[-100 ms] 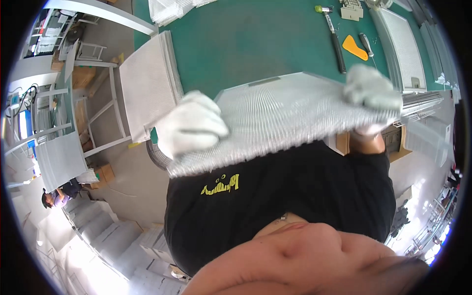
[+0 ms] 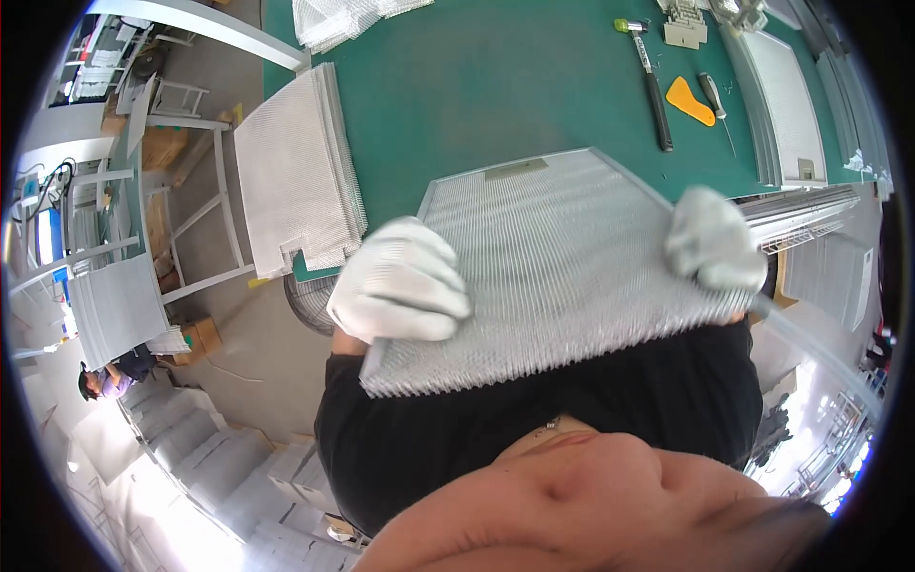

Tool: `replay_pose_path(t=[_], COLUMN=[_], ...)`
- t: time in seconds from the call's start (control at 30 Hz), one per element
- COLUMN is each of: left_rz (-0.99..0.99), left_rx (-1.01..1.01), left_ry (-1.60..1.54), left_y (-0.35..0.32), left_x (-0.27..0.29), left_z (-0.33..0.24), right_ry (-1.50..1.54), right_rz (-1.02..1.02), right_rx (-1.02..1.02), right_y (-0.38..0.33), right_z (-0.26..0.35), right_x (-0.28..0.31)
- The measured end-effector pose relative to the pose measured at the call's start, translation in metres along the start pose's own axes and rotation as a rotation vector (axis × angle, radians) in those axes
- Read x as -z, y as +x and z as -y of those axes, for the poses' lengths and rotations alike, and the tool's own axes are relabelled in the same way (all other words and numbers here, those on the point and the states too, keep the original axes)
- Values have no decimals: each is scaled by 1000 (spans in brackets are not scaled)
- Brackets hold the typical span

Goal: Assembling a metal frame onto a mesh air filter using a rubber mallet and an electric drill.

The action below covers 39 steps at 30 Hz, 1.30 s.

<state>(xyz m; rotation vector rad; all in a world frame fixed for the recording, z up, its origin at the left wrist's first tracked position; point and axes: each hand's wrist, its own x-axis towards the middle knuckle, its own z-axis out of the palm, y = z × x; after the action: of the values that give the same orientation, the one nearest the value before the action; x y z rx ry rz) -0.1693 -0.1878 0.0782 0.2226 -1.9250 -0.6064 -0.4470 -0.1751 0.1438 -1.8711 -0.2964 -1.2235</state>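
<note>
A silvery pleated mesh filter panel (image 2: 543, 257) is held in front of my chest, its far side edged by a thin metal frame with a small plate set in it. My left hand (image 2: 400, 281), in a white glove, is closed on the panel's left side. On the right side my gloved right hand (image 2: 715, 240) is closed round the edge, slightly blurred. The near edge shows bare ridged mesh with no frame along it. From beside my right hand a blurred pale strip (image 2: 820, 353) slants down to the right; whether I hold it cannot be made out.
On the green table (image 2: 496, 86) lie a hammer (image 2: 653, 95), an orange scraper (image 2: 689, 101) and a screwdriver (image 2: 712, 95). Stacked mesh sheets (image 2: 295, 172) stand at the left edge, framed filters (image 2: 782, 105) at the right. A floor fan (image 2: 312, 303) is below left.
The filter panel and both my hands have moved nearer to my body, and the left hand a little to the right. The pale strip at the right has come into sight.
</note>
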Motion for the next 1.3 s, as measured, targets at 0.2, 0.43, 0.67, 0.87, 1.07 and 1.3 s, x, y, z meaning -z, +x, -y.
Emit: replay_pose_path(t=[0.2, 0.43, 0.67, 0.87, 1.07, 1.3], left_rz=[217, 290, 453, 579, 631, 701], left_rx=[845, 1002, 1195, 917, 837, 1079], left_ry=[324, 668, 411, 164, 185, 396], left_y=[-47, -95, -75, -63, -41, 0], left_x=[-35, -27, 15, -45, -60, -40], left_z=[5, 36, 63, 138, 173, 141], right_ry=[53, 107, 74, 72, 54, 65], right_rz=[84, 146, 198, 239, 215, 340], right_rx=[-42, -122, -204, -272, -101, 80], right_y=[59, 31, 8, -77, -75, -62], right_z=[-43, -59, -78, -70, -71, -94], right_x=[-78, -44, 8, 135, 131, 146])
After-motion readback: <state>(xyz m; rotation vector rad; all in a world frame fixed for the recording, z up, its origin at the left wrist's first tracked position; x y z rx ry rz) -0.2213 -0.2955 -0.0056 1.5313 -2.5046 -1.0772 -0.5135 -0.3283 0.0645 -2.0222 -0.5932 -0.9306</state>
